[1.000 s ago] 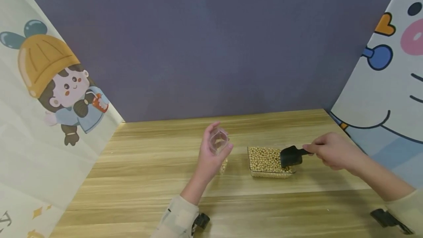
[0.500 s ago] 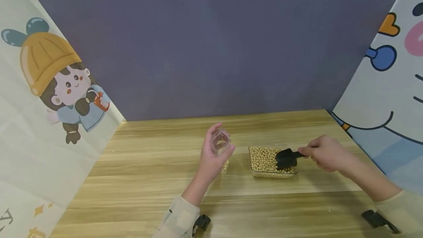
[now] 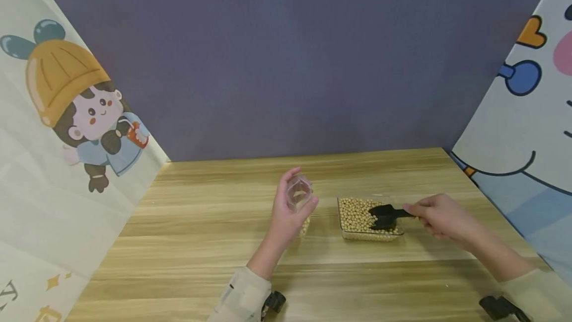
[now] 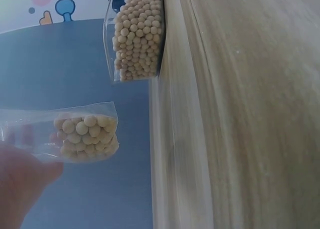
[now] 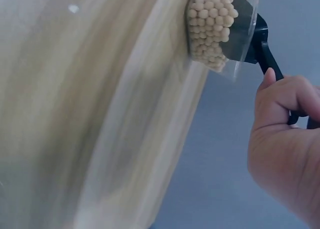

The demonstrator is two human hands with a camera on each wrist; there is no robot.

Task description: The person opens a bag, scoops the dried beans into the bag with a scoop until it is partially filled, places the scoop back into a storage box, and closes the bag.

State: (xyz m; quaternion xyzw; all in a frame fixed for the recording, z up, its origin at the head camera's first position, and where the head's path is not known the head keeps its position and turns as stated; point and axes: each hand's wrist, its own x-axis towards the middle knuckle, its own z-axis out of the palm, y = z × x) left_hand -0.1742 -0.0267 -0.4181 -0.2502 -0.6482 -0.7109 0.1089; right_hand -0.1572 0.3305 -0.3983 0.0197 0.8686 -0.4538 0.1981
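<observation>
Left hand (image 3: 286, 215) grips clear container (image 4: 40, 120) with beans (image 4: 87, 136) | right hand (image 3: 442, 215) pinches black scoop (image 3: 385, 216), dipped in bean-filled tub (image 3: 372, 233), nearer to right edge of table (image 3: 201, 237)

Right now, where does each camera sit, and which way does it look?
Head: on the head, facing forward and down at the table; left hand, right hand and sleeves show.
Left wrist: on that wrist, facing the container and the box of beans; part of the left hand shows.
Right wrist: on that wrist, facing the scoop in the box; the right hand shows.
Both wrist views share the box and beans.
</observation>
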